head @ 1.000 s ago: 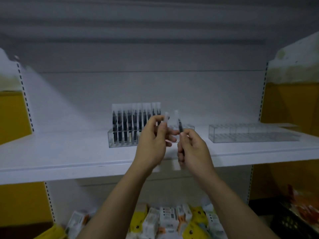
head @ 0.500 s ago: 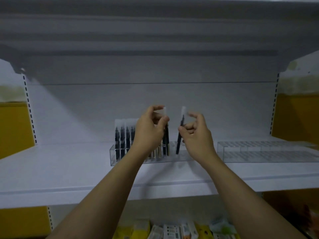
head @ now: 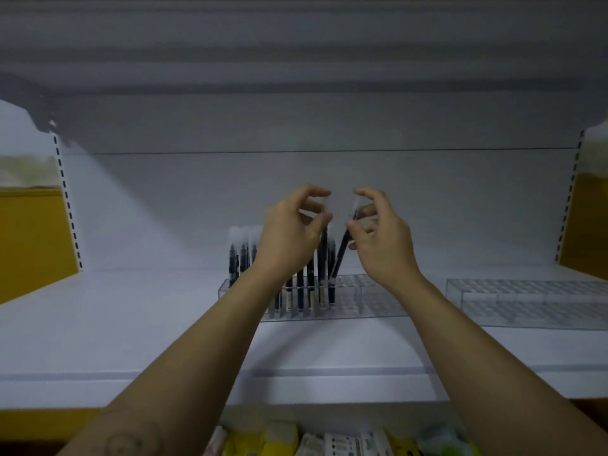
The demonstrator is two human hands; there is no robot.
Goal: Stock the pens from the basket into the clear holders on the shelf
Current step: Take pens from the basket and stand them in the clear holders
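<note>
Where the white shelf (head: 115,327) runs in from the yellow side panel (head: 29,238) at the left, it carries a long clear holder (head: 368,301) near its middle. A row of dark pens (head: 241,261) with pale caps stands upright in the holder's left part, some of them hidden behind the left forearm. The left hand (head: 289,235) is raised over that row with its fingers curled. Its thumb and forefinger pinch the top of an upright pen (head: 324,255), whose lower end sits down among the slots. Just beside it to the right, a tilted pen (head: 342,251) leans with its pale cap up toward the right and its lower tip at the holder's grid, next to the last standing pen. The right hand (head: 385,241) pinches this tilted pen near its upper end between thumb and fingertips, the other fingers loosely bent. The two hands are near each other but apart. Further right, a second clear holder (head: 526,304) lies on the same shelf, well apart from the first. Below the shelf edge, packaged goods (head: 332,444) show only as a blur.
</note>
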